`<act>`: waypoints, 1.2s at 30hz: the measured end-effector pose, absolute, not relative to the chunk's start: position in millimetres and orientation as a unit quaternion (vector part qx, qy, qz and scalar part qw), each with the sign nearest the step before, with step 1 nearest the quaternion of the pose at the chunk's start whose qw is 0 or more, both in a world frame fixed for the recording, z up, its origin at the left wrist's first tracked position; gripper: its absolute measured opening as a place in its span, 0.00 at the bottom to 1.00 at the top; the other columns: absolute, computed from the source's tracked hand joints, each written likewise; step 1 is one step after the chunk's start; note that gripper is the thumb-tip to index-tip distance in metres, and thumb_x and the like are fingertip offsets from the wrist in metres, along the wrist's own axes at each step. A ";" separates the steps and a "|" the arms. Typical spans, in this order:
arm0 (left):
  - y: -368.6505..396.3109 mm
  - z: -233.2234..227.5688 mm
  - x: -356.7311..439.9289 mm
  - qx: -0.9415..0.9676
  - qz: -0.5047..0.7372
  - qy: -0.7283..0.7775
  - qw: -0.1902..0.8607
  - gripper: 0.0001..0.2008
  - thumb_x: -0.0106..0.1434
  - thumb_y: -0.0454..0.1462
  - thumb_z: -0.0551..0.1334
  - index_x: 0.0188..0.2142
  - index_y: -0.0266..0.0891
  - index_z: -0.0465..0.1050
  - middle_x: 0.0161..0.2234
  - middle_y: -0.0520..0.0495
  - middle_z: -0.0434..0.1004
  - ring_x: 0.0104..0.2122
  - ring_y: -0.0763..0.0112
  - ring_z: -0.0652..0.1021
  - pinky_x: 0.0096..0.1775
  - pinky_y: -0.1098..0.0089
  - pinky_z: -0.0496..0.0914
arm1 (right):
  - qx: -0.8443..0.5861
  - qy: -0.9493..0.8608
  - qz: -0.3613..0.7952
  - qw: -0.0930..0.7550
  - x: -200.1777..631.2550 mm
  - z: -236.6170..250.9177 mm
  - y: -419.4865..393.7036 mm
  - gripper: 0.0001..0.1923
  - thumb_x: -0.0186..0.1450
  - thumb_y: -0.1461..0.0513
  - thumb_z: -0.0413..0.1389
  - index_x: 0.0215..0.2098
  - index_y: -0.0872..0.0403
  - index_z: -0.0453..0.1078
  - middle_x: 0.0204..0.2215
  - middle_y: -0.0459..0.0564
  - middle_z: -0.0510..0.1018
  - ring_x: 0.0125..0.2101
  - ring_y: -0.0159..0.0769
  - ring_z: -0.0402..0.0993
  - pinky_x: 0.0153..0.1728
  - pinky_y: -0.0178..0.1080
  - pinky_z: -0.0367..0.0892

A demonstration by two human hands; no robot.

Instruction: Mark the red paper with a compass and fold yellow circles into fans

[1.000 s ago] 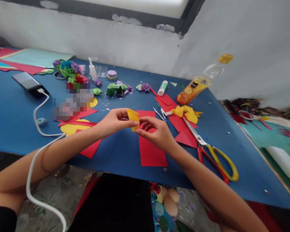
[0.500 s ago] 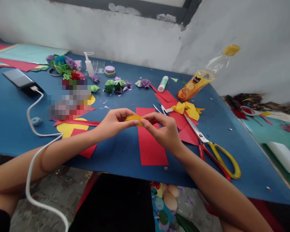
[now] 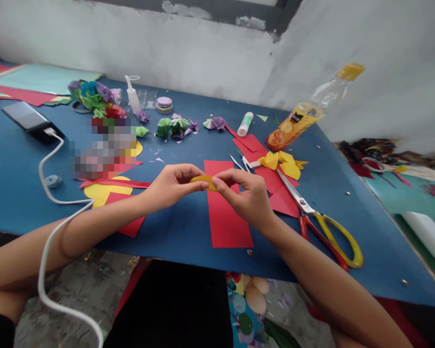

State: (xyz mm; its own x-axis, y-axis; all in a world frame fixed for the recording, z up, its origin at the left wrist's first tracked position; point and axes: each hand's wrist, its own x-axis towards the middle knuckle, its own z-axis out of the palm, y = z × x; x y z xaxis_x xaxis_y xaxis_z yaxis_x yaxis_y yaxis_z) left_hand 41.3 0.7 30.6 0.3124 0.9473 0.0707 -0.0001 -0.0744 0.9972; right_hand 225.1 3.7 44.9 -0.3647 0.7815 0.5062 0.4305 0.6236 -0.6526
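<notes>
The yellow paper piece (image 3: 202, 180), a narrow curve seen edge-on, is pinched in the fingers of the left hand (image 3: 173, 183) and right hand (image 3: 247, 193), above the surface (image 3: 179, 232). The bottle (image 3: 329, 94) has an orange-picture label (image 3: 293, 126), its writing illegible.

Soft, muted light with wide-angle edge distortion

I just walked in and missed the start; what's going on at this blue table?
A person's left hand and right hand pinch a small yellow paper piece between them, above the blue table. A red paper rectangle lies beneath. Large scissors lie off to the right, near some yellow paper shapes and a drink bottle.
</notes>
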 end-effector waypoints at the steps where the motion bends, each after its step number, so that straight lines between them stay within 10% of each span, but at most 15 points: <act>1: 0.7 30.6 41.2 0.595 0.428 0.401 0.550 0.10 0.53 0.40 0.67 0.31 0.34 0.74 0.27 0.51 0.75 0.27 0.77 0.72 0.29 0.76 0.66 | -0.379 -0.800 0.209 0.416 225.3 44.9 3.7 0.06 0.62 0.63 0.57 0.29 0.56 0.73 0.23 0.45 0.77 0.23 0.28 0.71 0.26 0.31 0.65; 17: 7.8 28.2 29.3 0.742 0.263 0.416 0.455 0.14 0.55 0.44 0.63 0.27 0.33 0.76 0.19 0.54 0.68 0.21 0.78 0.63 0.23 0.75 0.56 | -0.346 -0.847 0.189 0.358 225.5 44.8 3.3 0.07 0.64 0.63 0.55 0.29 0.56 0.72 0.25 0.46 0.77 0.24 0.28 0.70 0.27 0.31 0.64; 36: 8.3 36.1 27.1 0.755 0.286 0.388 0.444 0.08 0.56 0.34 0.58 0.29 0.36 0.77 0.26 0.51 0.79 0.28 0.73 0.77 0.32 0.75 0.68 | -0.330 -0.821 0.297 0.359 225.2 37.3 6.4 0.05 0.64 0.66 0.54 0.35 0.54 0.72 0.30 0.47 0.79 0.29 0.31 0.74 0.32 0.34 0.69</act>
State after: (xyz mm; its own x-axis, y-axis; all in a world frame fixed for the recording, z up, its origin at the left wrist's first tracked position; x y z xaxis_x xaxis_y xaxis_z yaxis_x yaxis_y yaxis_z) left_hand 27.1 8.3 36.1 0.5357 0.8399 0.0868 0.3328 -0.3045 0.8925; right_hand 225.2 6.4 37.3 -0.5247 0.7548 0.3937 0.3285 0.6062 -0.7243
